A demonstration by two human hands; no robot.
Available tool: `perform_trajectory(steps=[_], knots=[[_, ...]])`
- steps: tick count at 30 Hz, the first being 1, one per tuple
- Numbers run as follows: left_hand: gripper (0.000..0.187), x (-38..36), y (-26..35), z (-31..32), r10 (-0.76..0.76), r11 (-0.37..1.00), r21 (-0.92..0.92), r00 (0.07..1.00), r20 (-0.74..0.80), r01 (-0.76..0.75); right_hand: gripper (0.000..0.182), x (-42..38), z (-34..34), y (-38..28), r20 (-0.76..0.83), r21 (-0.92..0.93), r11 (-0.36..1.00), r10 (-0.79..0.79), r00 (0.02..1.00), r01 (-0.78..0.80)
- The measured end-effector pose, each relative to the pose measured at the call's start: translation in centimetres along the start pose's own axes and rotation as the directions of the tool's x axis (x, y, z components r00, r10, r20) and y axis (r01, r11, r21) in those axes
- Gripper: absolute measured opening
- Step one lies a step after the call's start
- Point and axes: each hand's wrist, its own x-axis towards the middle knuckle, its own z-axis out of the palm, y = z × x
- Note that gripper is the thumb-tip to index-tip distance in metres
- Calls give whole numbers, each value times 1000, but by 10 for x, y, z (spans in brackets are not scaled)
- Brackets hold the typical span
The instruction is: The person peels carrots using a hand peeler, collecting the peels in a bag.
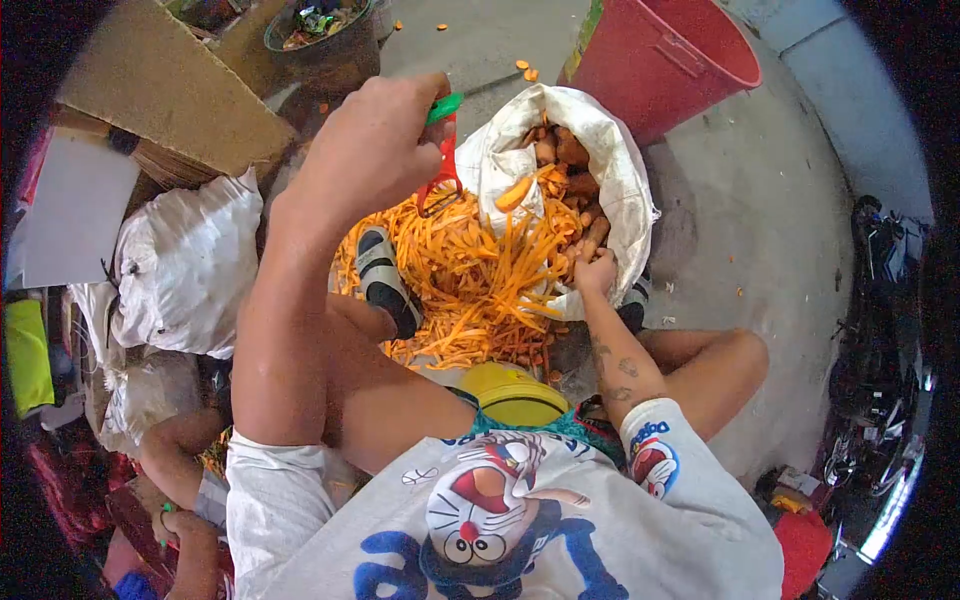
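My left hand (385, 135) is raised over the heap and closed around a peeler (440, 165) with a green handle end and a red frame; its metal blade points down. Low at the sack's mouth, my right hand (597, 272) has its fingers wrapped round what looks like a carrot (594, 238), partly hidden by the hand. The white woven sack (630, 180) lies with its rim rolled back, and several brownish-orange carrots (570, 150) show inside. Orange peel strips (450, 260) are piled between my feet and spill over the sack's near edge.
A red bucket (665, 65) stands behind the sack, and a dark bin (325, 45) of rubbish at the back left. Cardboard (175, 95) and a stuffed white sack (190, 265) line the left side. Another person's hand (185, 522) shows lower left. A yellow rounded object (510, 392) sits between my legs.
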Motion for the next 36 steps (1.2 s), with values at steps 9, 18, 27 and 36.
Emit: perform_trajectory(steps=[9,18,27,36], knots=[[22,9,14,15,0,1000,5,1000,-7,0,37,14,-102,-34,84,277,961,-11,996,-13],[22,33,58,43,91,935,-344,996,1,-85,28,-36,-275,-134,181,981,-56,-116,977,-188],[25,39,90,84,25,593,-802,995,98,64,36,-69,-264,-135,610,777,143,-410,678,-613],[26,29,113,133,188,615,-776,982,-29,-140,41,-82,-269,-120,558,788,38,-466,686,-615]])
